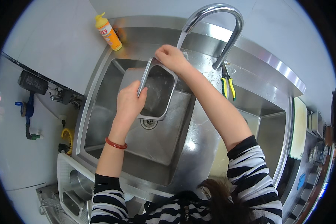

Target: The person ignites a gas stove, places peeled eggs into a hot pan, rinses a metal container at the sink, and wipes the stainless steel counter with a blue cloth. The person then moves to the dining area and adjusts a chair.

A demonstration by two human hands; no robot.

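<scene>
My left hand (131,99) grips the left rim of a deep rectangular stainless steel pan (159,89), thumb over the edge. The pan is held tilted over the left basin of a steel sink (156,145), its inside wet. My right hand (172,58) is at the pan's far rim, fingers curled; whether they pinch the rim or something small is hidden. Just behind that hand, a stream of water (181,40) runs from the chrome gooseneck faucet (235,25). The basin's drain (149,124) shows below the pan.
A yellow-capped orange squeeze bottle (109,33) stands on the back left ledge. Green-and-yellow-handled pliers (226,84) lie beside the faucet base. To the right are a second basin (271,134) and an upright cutting board (298,128). A white plastic crate (62,173) holds metal containers at lower left.
</scene>
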